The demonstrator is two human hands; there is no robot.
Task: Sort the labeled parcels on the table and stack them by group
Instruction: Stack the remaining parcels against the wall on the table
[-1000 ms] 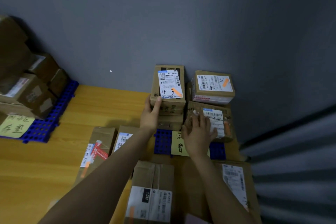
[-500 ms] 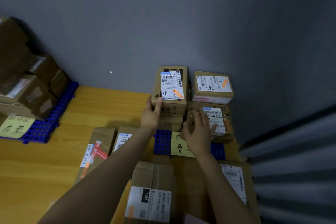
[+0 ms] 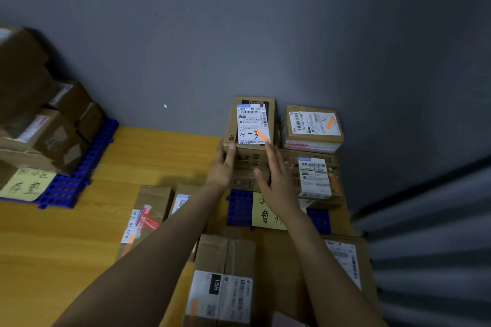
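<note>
Two hands at the 4-3 box point(image 3: 251, 125), head view. Box tops a stack on the blue pallet point(image 3: 239, 210) at the worktop's point(image 3: 159, 156) far right corner, against the wall point(image 3: 186, 48). Left hand point(image 3: 221, 164): fingers point(image 3: 220, 147) straight along the box's left side, thumb on its front, not curled round it. Right hand point(image 3: 277, 183): fingers spread wide, index tip at the label's lower right corner; contact unclear. Yellow note point(image 3: 268, 216) sits on the pallet's front edge.

Two hands point(image 3: 221, 167) point(image 3: 279, 183), two blue grid mats point(image 3: 69, 188) point(image 3: 239, 207), two yellow notes point(image 3: 26, 184) point(image 3: 268, 216), about twelve parcels point(image 3: 252, 125).
</note>
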